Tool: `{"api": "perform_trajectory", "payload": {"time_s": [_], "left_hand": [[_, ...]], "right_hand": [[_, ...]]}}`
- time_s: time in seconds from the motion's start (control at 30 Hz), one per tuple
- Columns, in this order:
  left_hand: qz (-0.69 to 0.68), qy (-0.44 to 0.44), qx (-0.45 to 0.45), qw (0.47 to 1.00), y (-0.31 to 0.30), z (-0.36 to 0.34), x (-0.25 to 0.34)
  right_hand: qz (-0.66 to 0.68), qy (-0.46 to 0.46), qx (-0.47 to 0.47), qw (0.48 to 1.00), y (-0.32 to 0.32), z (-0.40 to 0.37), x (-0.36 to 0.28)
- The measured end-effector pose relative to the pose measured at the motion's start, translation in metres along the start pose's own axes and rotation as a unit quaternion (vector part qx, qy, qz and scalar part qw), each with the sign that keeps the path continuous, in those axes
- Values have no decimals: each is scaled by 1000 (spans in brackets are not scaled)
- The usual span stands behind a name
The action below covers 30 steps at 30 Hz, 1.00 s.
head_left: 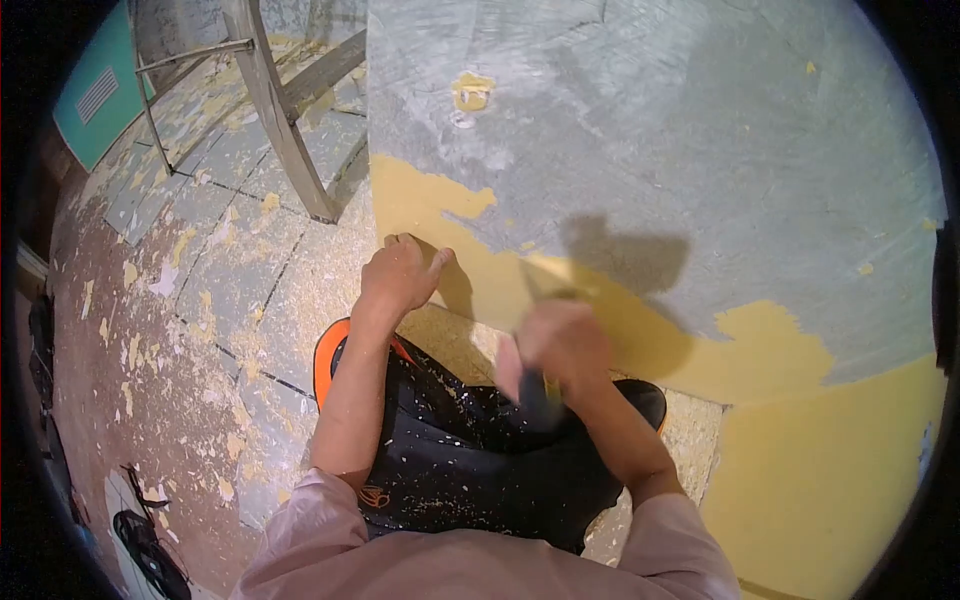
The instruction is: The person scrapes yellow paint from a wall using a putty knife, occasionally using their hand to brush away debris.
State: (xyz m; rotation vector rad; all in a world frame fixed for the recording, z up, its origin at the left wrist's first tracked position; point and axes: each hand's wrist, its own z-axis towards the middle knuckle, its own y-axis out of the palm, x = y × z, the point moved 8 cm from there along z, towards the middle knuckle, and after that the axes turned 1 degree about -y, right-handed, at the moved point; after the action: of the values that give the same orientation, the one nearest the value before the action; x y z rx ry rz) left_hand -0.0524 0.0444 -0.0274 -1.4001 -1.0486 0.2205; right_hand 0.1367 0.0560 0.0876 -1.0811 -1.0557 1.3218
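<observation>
My left hand (398, 272) rests at the left edge of the wall, low down, its thumb apart from the other fingers and nothing seen in it. My right hand (565, 345), blurred by motion, is wrapped round a scraper (541, 278) whose thin blade points up at the yellow paint. A pink and dark part shows below the fist, too smeared to make out. The wall (640, 130) is bare grey above, with yellow paint (650, 340) along its lower part in a ragged border.
Paint flakes litter the tiled floor (235, 265) at the left. A wooden ladder leg (285, 130) stands at the upper left, near a green panel (100, 95). Dark cables (150, 550) lie at the lower left. My dusty black trousers (470, 480) are below my hands.
</observation>
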Motion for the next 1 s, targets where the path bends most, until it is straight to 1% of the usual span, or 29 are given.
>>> {"api": "perform_trajectory", "payload": {"time_s": [0.03,0.07,0.1,0.13,0.2,0.23,0.27,0.33,0.4,0.47,0.5,0.53,0.6,0.63,0.67,0.73,0.8,0.87,0.9,0.93,1.0], "left_hand": [[3,4,-2,1000,5,-1,0],[10,7,8,1000,5,1,-1],[13,5,17,1000,3,4,-3],[11,2,16,1000,4,6,-4],[2,2,9,1000,2,2,-2],[3,5,6,1000,6,0,-1],[13,5,8,1000,7,0,-2],[21,3,17,1000,2,5,-4],[15,5,21,1000,4,3,-4],[15,2,4,1000,7,-1,-2],[17,-3,-5,1000,5,-1,-2],[17,-3,-1,1000,2,2,-3],[5,1,8,1000,6,-2,-4],[-11,1,-3,1000,4,-3,-2],[-7,5,1,1000,4,-1,-2],[17,-4,9,1000,7,-1,-6],[9,-5,5,1000,1,3,-3],[6,0,-8,1000,5,0,-1],[14,1,-5,1000,6,3,-3],[20,-1,-2,1000,5,5,-5],[18,-5,2,1000,2,3,-4]], "right_hand": [[10,-70,69,995,-2,-1,-5],[16,-145,143,979,-12,0,-13],[177,-165,235,941,-48,-12,-23],[179,-167,231,942,-40,-10,-18],[57,-128,278,950,-21,1,-11],[149,-153,386,897,-37,4,-7],[147,-152,391,896,-40,0,-10],[217,-224,375,873,-45,-12,-17],[237,-230,376,866,-43,-9,-13],[206,-212,337,894,-25,8,-5],[135,-209,360,899,-28,-6,-18],[133,-211,362,898,-30,-5,-13],[81,-208,260,939,-20,3,-10],[228,-198,353,886,-27,7,-3],[225,-198,358,885,-32,3,-8],[232,-221,387,864,-53,-11,-21],[235,-228,378,866,-51,-5,-16],[187,-177,365,895,-32,9,-5],[43,-175,290,940,-27,-2,-17],[40,-177,293,939,-36,-11,-19],[192,-168,304,918,-59,-21,-18]]}}
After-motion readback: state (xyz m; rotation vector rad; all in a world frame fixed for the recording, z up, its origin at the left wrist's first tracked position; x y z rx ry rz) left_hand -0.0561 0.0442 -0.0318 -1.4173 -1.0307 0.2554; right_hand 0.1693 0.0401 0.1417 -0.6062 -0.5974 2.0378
